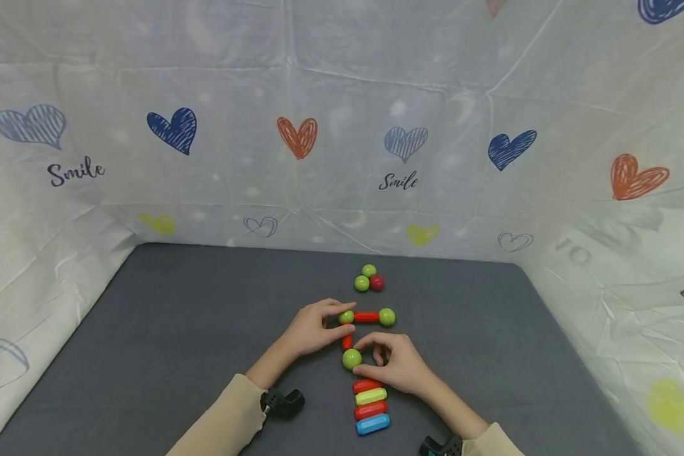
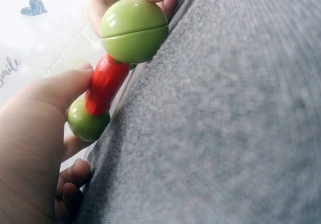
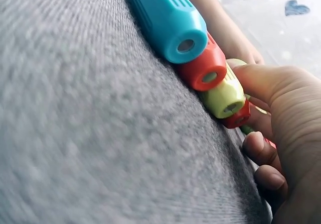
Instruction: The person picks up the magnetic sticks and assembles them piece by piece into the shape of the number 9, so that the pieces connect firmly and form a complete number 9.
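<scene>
A chain of red magnetic rods and green balls lies on the dark table. My left hand [image 1: 318, 326] is around its upper left corner, index finger behind the corner ball [image 1: 346, 317] and thumb against the red rod [image 2: 105, 86] just below it. At the rod's near end, my right hand [image 1: 396, 361] pinches a green ball [image 1: 351, 360] between thumb and index finger, other fingers curled. From the corner another red rod [image 1: 367, 316] leads right to a further green ball [image 1: 387, 317]. In the right wrist view, the pinched ball is mostly hidden behind the fingers.
Close below the right hand several loose rods lie in a column, the blue rod [image 1: 373, 424] nearest the front and the yellow rod [image 1: 371, 396] between red ones. Beyond the chain sit two green balls and a red ball [image 1: 377, 283]. A white printed cloth [image 1: 342, 190] surrounds the table.
</scene>
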`<state>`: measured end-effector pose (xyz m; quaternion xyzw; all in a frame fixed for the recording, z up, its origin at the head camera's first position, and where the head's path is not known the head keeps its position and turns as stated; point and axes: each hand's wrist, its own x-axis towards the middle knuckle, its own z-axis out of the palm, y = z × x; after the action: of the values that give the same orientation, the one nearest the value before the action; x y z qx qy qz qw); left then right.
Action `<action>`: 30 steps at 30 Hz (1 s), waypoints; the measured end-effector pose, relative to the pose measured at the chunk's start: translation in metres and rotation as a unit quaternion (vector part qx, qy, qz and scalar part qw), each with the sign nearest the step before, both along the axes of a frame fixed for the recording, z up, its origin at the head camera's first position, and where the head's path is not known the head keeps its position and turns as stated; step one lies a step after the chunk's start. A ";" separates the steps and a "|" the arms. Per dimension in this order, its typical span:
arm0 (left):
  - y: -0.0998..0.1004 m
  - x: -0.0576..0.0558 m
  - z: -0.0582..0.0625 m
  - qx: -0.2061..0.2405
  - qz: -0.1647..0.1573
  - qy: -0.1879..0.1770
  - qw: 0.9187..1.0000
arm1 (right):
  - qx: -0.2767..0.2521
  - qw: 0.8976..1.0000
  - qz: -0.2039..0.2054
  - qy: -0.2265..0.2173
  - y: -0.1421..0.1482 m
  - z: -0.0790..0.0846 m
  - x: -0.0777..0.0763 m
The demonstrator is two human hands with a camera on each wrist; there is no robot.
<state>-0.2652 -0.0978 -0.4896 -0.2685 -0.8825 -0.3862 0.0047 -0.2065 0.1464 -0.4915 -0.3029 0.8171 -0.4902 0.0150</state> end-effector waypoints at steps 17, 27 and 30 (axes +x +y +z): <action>0.001 0.002 0.002 -0.038 -0.006 0.032 0.999 | 0.021 0.996 -0.081 0.013 -0.014 -0.001 0.007; 0.000 0.003 0.001 -0.030 0.003 0.014 0.999 | 0.028 0.996 -0.088 0.017 -0.014 -0.001 0.008; -0.003 0.008 -0.001 -0.031 -0.010 0.010 0.999 | 0.025 0.996 -0.082 0.017 -0.014 -0.003 0.008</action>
<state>-0.2577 -0.1006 -0.4905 -0.2810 -0.8914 -0.3556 0.0016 -0.1987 0.1321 -0.4942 -0.2426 0.8513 -0.4641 -0.0323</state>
